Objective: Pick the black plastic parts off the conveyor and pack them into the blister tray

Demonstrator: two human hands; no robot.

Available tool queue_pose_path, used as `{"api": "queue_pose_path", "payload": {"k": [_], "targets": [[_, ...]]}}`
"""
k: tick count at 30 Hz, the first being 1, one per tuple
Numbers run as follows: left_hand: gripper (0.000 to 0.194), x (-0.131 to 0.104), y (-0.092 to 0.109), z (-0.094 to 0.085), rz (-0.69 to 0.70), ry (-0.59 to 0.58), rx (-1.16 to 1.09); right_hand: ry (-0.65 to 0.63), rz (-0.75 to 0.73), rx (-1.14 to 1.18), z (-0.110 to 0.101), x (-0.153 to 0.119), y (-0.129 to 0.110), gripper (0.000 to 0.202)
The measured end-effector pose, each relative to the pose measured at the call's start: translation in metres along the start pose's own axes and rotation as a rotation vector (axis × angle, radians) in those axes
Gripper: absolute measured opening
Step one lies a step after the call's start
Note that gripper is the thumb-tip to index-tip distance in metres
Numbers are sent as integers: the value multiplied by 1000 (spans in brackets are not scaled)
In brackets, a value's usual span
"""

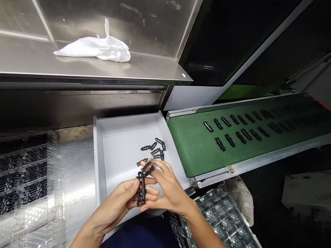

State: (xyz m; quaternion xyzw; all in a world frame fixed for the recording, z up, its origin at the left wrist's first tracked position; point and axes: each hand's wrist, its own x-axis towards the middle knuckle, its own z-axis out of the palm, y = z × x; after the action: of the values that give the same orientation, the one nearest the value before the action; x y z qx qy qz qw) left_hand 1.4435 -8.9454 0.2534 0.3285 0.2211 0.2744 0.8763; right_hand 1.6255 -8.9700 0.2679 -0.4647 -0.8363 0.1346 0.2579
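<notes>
hands meet over grey tray (102, 156) front edge; left hand (123, 200) fingers clamped on black clip (141, 189), right hand (164, 185) fingers pinching second clip (147, 166); loose clips (155, 149) remain near tray's right edge.

White cloth (94, 48) on steel shelf (22, 57), green conveyor belt (199, 148), clear blister trays (17, 225) at left.

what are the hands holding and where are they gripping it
Left hand pinches a stack of small black plastic clips at its lower half. Right hand fingers touch its top end.
</notes>
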Motion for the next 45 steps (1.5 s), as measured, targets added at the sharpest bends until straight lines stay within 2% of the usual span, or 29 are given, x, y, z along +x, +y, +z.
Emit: {"api": "queue_pose_path", "payload": {"k": [4, 6, 9, 13, 15, 18, 20, 23, 25, 27, 29, 31, 33, 37, 39, 42, 45], "targets": [[39, -1, 2, -6, 18, 27, 61, -17, 68, 123, 2, 1, -1, 79], [40, -2, 2, -10, 2, 80, 102, -13, 38, 161, 3, 3, -1, 83], [40, -2, 0, -13, 1, 144, 189, 68, 24, 210, 2, 5, -2, 82], [36, -1, -4, -15, 61, 141, 248, 180, 119, 167, 3, 6, -7, 48], [36, -3, -6, -14, 59, 143, 186, 212, 111, 87, 5, 6, -9, 29], [31, -8, -9, -14, -3, 169, -44, 248, -29, -76, 5, 5, -7, 28], [27, -12, -11, -15, -32, 186, -175, 194, -130, -204, 0, 6, -7, 32], [23, -17, -13, -15, -13, 202, -214, -21, -183, -306, -11, 8, -10, 34], [22, -19, -14, -15, 29, 220, -175, -144, -169, -251, -17, 9, -14, 35], [23, -21, -14, -13, 60, 239, -91, -184, -151, -145, -18, 8, -18, 43], [27, -22, -14, -11, 73, 237, 7, -135, -130, -67, -14, 7, -21, 63], [32, -22, -14, -8, 93, 234, 81, -52, -106, -24, -9, 5, -23, 72], [34, -22, -14, -7, 125, 245, 133, 13, -106, 0, -3, 3, -24, 66], [33, -20, -14, -6, 178, 264, 190, 182, -59, -21, 5, -2, -28, 28], [30, -19, -15, -6, 177, 250, 173, 280, 0, -66, 7, -5, -29, 18], [26, -19, -16, -7, 127, 237, 12, 376, -59, -159, 8, -7, -26, 24], [28, -18, -14, -8, 73, 226, -129, 344, -180, -198, 6, -9, -23, 35]]}}
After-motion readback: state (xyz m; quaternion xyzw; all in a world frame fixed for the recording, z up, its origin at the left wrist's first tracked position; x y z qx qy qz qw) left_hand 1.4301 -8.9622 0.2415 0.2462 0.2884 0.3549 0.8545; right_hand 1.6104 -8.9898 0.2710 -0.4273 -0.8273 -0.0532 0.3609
